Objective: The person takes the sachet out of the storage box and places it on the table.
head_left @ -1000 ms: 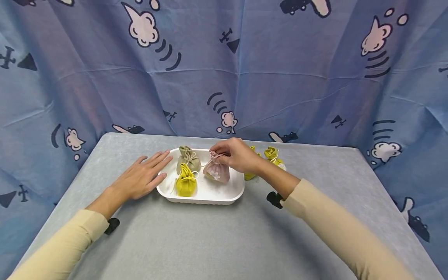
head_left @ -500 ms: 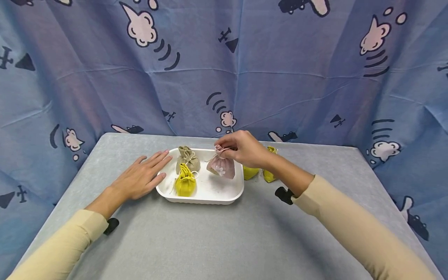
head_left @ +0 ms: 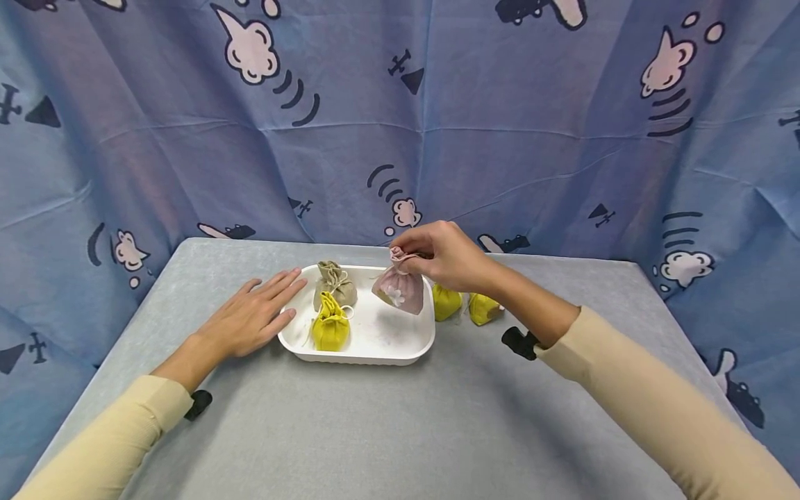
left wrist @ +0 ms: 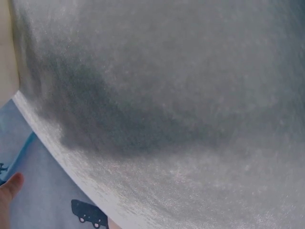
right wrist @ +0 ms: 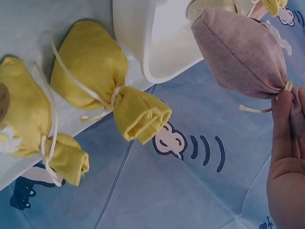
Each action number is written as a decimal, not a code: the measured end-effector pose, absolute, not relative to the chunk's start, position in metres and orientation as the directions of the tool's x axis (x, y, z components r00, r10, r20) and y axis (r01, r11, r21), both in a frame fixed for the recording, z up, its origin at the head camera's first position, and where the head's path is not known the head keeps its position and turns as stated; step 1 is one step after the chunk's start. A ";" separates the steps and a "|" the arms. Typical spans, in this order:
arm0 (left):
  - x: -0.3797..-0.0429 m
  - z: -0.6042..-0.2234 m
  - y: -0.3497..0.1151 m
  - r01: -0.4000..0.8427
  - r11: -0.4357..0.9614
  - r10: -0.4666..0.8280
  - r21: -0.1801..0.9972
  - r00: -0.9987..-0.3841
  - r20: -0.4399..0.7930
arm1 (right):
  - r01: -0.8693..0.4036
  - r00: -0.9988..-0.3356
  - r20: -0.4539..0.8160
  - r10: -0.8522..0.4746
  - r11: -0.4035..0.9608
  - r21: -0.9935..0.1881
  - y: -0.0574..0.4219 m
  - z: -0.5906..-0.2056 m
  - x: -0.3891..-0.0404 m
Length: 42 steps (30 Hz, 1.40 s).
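My right hand pinches the gathered neck of a pink drawstring pouch with a white flower on it. The pouch hangs tilted over the right part of a white tray. In the right wrist view the pink pouch shows its plain side, with the thumb and fingers at its tied neck. My left hand lies flat with straight fingers, fingertips at the tray's left rim. Inside the tray sit a beige pouch and, in front of it, a yellow pouch.
To the right of the tray stand two more yellow pouches, one close by its wall and another farther right. The grey table ends at a blue patterned curtain behind.
The right hand has lifted the pink pouch and carried it slightly rightward, from down in the tray to above it. The left hand has stayed put.
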State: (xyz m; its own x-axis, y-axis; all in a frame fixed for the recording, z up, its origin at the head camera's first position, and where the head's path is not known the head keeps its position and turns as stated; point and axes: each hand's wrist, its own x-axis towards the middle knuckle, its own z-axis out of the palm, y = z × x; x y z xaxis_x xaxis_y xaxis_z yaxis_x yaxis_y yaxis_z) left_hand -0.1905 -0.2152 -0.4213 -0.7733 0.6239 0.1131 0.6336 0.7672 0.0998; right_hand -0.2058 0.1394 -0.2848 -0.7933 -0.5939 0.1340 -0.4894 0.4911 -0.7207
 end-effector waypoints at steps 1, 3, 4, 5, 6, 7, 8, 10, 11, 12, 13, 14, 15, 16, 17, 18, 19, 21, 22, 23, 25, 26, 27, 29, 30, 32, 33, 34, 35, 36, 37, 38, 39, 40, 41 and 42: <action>-0.191 -0.421 -0.215 0.634 0.767 0.624 0.100 -0.773 0.114 | -0.488 -0.795 0.134 -0.592 0.493 -0.720 0.141 -0.283 -0.205; -0.190 -0.422 -0.215 0.635 0.766 0.625 0.098 -0.772 0.116 | -0.484 -0.797 0.129 -0.590 0.496 -0.721 0.143 -0.281 -0.203; -0.191 -0.422 -0.215 0.635 0.766 0.625 0.098 -0.772 0.116 | -0.482 -0.798 0.124 -0.590 0.502 -0.718 0.145 -0.280 -0.202; -0.191 -0.422 -0.215 0.636 0.765 0.626 0.097 -0.771 0.116 | -0.478 -0.800 0.116 -0.588 0.508 -0.717 0.147 -0.279 -0.201; -0.191 -0.422 -0.215 0.636 0.766 0.626 0.099 -0.772 0.115 | -0.476 -0.801 0.111 -0.588 0.514 -0.713 0.149 -0.278 -0.200; -0.191 -0.422 -0.215 0.635 0.766 0.625 0.099 -0.772 0.114 | -0.476 -0.802 0.107 -0.588 0.520 -0.709 0.151 -0.277 -0.200; -0.191 -0.423 -0.216 0.635 0.766 0.625 0.099 -0.772 0.114 | -0.475 -0.802 0.103 -0.588 0.524 -0.707 0.153 -0.277 -0.199; -0.191 -0.423 -0.216 0.635 0.766 0.625 0.100 -0.772 0.116 | -0.478 -0.803 0.103 -0.587 0.530 -0.701 0.158 -0.276 -0.198; -0.191 -0.423 -0.216 0.635 0.766 0.625 0.100 -0.772 0.118 | -0.478 -0.804 0.105 -0.586 0.531 -0.700 0.161 -0.275 -0.197; -0.191 -0.423 -0.216 0.635 0.766 0.624 0.101 -0.772 0.122 | -0.481 -0.803 0.108 -0.586 0.531 -0.697 0.164 -0.275 -0.197; -0.191 -0.423 -0.216 0.635 0.766 0.624 0.099 -0.772 0.125 | -0.482 -0.804 0.110 -0.584 0.532 -0.696 0.166 -0.274 -0.196; -0.190 -0.423 -0.216 0.636 0.765 0.624 0.098 -0.771 0.129 | -0.483 -0.805 0.111 -0.583 0.533 -0.695 0.169 -0.275 -0.196; -0.190 -0.423 -0.216 0.638 0.764 0.625 0.097 -0.769 0.134 | -0.482 -0.806 0.110 -0.581 0.539 -0.691 0.172 -0.275 -0.195; -0.190 -0.423 -0.216 0.639 0.764 0.625 0.095 -0.768 0.136 | -0.480 -0.809 0.106 -0.578 0.546 -0.687 0.175 -0.275 -0.195; -0.190 -0.423 -0.216 0.640 0.763 0.626 0.095 -0.767 0.139 | -0.477 -0.811 0.102 -0.576 0.550 -0.686 0.178 -0.275 -0.195; -0.190 -0.423 -0.216 0.641 0.762 0.628 0.093 -0.766 0.140 | -0.474 -0.813 0.099 -0.573 0.553 -0.685 0.180 -0.276 -0.195; -0.190 -0.423 -0.216 0.642 0.761 0.629 0.091 -0.765 0.139 | -0.471 -0.816 0.097 -0.569 0.558 -0.683 0.183 -0.276 -0.194; -0.191 -0.423 -0.215 0.642 0.761 0.630 0.090 -0.765 0.136 | -0.463 -0.823 0.092 -0.561 0.568 -0.681 0.189 -0.276 -0.193; -0.190 -0.422 -0.215 0.640 0.763 0.628 0.090 -0.767 0.131 | -0.461 -0.825 0.091 -0.558 0.570 -0.680 0.192 -0.276 -0.193; -0.190 -0.422 -0.215 0.639 0.764 0.627 0.092 -0.768 0.129 | -0.461 -0.825 0.090 -0.558 0.571 -0.679 0.195 -0.277 -0.192; -0.190 -0.421 -0.215 0.637 0.765 0.626 0.094 -0.770 0.126 | -0.461 -0.826 0.083 -0.557 0.583 -0.669 0.200 -0.277 -0.192; -0.190 -0.421 -0.214 0.636 0.766 0.625 0.094 -0.770 0.126 | -0.462 -0.825 0.079 -0.559 0.588 -0.664 0.202 -0.277 -0.191; -0.190 -0.421 -0.214 0.636 0.766 0.624 0.095 -0.771 0.126 | -0.466 -0.823 0.077 -0.563 0.590 -0.659 0.205 -0.276 -0.190; -0.190 -0.421 -0.214 0.636 0.765 0.625 0.097 -0.770 0.128 | -0.470 -0.819 0.072 -0.570 0.593 -0.654 0.209 -0.276 -0.190; -0.190 -0.422 -0.214 0.637 0.765 0.625 0.098 -0.770 0.129 | -0.471 -0.817 0.068 -0.573 0.595 -0.651 0.210 -0.275 -0.189; -0.191 -0.422 -0.214 0.637 0.765 0.625 0.098 -0.770 0.128 | -0.473 -0.813 0.065 -0.578 0.592 -0.653 0.214 -0.274 -0.187; -0.191 -0.422 -0.214 0.637 0.764 0.625 0.099 -0.770 0.128 | -0.472 -0.812 0.062 -0.581 0.589 -0.656 0.216 -0.274 -0.187; -0.191 -0.423 -0.215 0.638 0.764 0.626 0.100 -0.769 0.128 | -0.467 -0.812 0.056 -0.582 0.588 -0.660 0.218 -0.273 -0.186; -0.191 -0.423 -0.215 0.638 0.763 0.626 0.101 -0.769 0.130 | -0.464 -0.812 0.051 -0.582 0.588 -0.662 0.219 -0.273 -0.185; -0.191 -0.423 -0.215 0.638 0.763 0.626 0.103 -0.769 0.130 | -0.459 -0.812 0.045 -0.583 0.588 -0.666 0.221 -0.273 -0.184; -0.191 -0.422 -0.215 0.637 0.763 0.625 0.105 -0.770 0.130 | -0.455 -0.811 0.040 -0.583 0.587 -0.669 0.222 -0.273 -0.183; -0.190 -0.422 -0.215 0.638 0.763 0.625 0.105 -0.769 0.132 | -0.450 -0.811 0.033 -0.584 0.587 -0.674 0.224 -0.274 -0.183; -0.190 -0.422 -0.215 0.635 0.765 0.623 0.107 -0.772 0.130 | -0.444 -0.810 0.026 -0.585 0.584 -0.680 0.225 -0.275 -0.182; -0.190 -0.422 -0.215 0.634 0.766 0.622 0.107 -0.772 0.127 | -0.439 -0.810 0.020 -0.587 0.583 -0.684 0.227 -0.277 -0.182; -0.190 -0.422 -0.215 0.632 0.767 0.620 0.108 -0.774 0.124 | -0.433 -0.809 0.013 -0.588 0.580 -0.690 0.228 -0.278 -0.182; -0.190 -0.422 -0.215 0.628 0.770 0.617 0.109 -0.777 0.120 | -0.428 -0.807 0.007 -0.591 0.577 -0.696 0.229 -0.280 -0.182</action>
